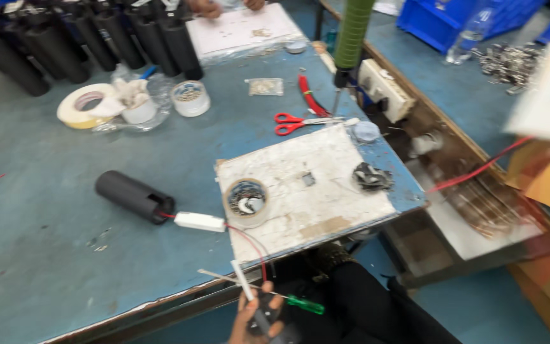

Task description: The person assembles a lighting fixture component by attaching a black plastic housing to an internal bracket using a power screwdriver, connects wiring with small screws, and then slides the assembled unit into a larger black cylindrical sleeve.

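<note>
I see one hand (257, 318) low in the view, below the table (46, 255) edge, fingers curled around a dark part I cannot make out; whether it is my left or right I cannot tell. A screwdriver (294, 302) with a green handle lies just beside the fingers, its thin shaft running left past a white strip (243, 281).

Red and black wires (253, 245) rise from near the hand to a small white box (199, 221) on the table, and that box joins a black tube (133, 197) lying on its side just left of it.

Right of the box sits a scuffed white board (326, 191) carrying a tape roll (246, 200) near its left edge and a dark crumpled clump (370, 176) at its right edge. Beyond the board lie red scissors (291, 123) and a small clear packet (266, 86). Well left of the scissors are a wide cream tape ring (84, 105) and a round white tub (190, 98). A row of black tubes (97, 38) stands along the far edge.
</note>
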